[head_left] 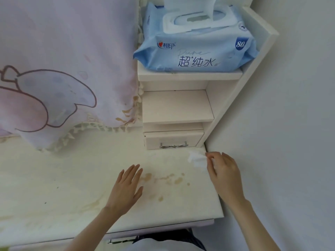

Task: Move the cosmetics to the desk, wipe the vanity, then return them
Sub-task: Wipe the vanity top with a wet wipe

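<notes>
The cream vanity top (72, 187) fills the lower half of the view and carries brownish stains (163, 180) near its right side. My right hand (223, 171) is shut on a white wet wipe (196, 158) at the top's back right corner, beside the wall. Flat and open, my left hand (125, 187) hovers over or rests on the top just left of the stains. No cosmetics are in view.
A blue pack of wet wipes (195, 46), lid open with a sheet sticking up, lies on the upper shelf (190, 75) of a small white shelf unit. Below it are an empty shelf (177, 105) and a small drawer (174, 141). A pink cloth (63, 69) hangs at left.
</notes>
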`<state>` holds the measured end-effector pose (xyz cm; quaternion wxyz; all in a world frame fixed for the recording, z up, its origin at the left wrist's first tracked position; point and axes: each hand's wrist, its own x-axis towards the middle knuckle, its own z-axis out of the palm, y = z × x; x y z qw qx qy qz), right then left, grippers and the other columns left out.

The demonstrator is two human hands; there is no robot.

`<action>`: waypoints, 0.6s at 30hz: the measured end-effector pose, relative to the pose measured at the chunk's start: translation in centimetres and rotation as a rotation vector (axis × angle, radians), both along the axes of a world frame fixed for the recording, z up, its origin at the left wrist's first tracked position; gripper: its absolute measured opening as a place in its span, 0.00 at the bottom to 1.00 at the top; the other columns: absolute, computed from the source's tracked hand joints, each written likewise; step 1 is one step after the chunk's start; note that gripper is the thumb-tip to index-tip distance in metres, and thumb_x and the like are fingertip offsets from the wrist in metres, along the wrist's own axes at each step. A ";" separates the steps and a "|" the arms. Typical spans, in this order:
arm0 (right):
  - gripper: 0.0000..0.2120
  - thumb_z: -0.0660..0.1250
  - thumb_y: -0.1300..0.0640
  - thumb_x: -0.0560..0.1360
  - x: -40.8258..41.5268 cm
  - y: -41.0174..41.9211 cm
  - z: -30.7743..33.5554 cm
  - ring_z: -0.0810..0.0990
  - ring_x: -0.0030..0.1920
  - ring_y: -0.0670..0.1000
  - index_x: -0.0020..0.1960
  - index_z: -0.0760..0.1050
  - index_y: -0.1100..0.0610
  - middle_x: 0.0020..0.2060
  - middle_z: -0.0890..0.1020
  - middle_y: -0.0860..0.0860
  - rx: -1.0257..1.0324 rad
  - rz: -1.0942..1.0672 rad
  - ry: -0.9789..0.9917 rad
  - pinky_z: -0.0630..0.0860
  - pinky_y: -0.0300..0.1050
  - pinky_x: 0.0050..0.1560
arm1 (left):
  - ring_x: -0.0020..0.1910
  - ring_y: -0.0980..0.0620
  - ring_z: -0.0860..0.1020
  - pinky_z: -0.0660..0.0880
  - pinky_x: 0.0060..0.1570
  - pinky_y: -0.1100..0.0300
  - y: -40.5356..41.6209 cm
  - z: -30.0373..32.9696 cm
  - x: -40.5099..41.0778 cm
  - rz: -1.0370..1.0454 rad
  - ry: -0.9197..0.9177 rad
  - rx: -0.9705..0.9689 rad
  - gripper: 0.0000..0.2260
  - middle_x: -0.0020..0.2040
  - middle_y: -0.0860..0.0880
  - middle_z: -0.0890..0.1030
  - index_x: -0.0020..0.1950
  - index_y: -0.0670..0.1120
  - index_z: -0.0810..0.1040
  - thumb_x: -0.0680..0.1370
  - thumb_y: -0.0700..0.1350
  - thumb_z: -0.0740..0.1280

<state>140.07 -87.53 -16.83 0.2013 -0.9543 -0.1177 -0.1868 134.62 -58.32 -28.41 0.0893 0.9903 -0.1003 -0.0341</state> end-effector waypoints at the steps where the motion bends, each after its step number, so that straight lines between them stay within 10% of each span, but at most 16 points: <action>1: 0.08 0.61 0.60 0.75 -0.6 -0.1 -0.3 0.78 0.40 0.51 0.48 0.78 0.61 0.40 0.82 0.51 0.018 0.009 0.020 0.75 0.44 0.49 | 0.67 0.47 0.65 0.56 0.67 0.52 0.2 -0.3 -0.6 0.006 0.001 -0.009 0.29 0.66 0.43 0.73 0.66 0.40 0.71 0.81 0.55 0.41; 8: 0.15 0.54 0.51 0.76 -6.7 -1.0 -7.8 0.77 0.59 0.48 0.50 0.78 0.55 0.58 0.79 0.50 -0.124 0.193 0.457 0.77 0.39 0.53 | 0.71 0.46 0.60 0.51 0.69 0.52 -1.0 -3.4 -6.5 -0.034 0.022 -0.085 0.25 0.72 0.45 0.64 0.70 0.40 0.66 0.81 0.52 0.42; 13: 0.28 0.45 0.47 0.81 -4.4 2.1 -10.6 0.39 0.75 0.55 0.76 0.47 0.62 0.75 0.43 0.57 -0.061 -0.092 0.661 0.43 0.46 0.74 | 0.74 0.44 0.55 0.52 0.70 0.49 -2.0 -4.6 -8.4 0.023 0.001 -0.067 0.25 0.75 0.45 0.58 0.75 0.41 0.52 0.81 0.52 0.42; 18: 0.37 0.34 0.41 0.79 -2.2 4.9 -14.3 0.55 0.72 0.67 0.72 0.56 0.68 0.71 0.59 0.69 -0.175 -0.221 0.759 0.55 0.60 0.71 | 0.73 0.43 0.55 0.51 0.71 0.48 -2.1 -5.4 -8.3 0.067 0.041 -0.043 0.25 0.75 0.42 0.57 0.75 0.42 0.52 0.81 0.53 0.43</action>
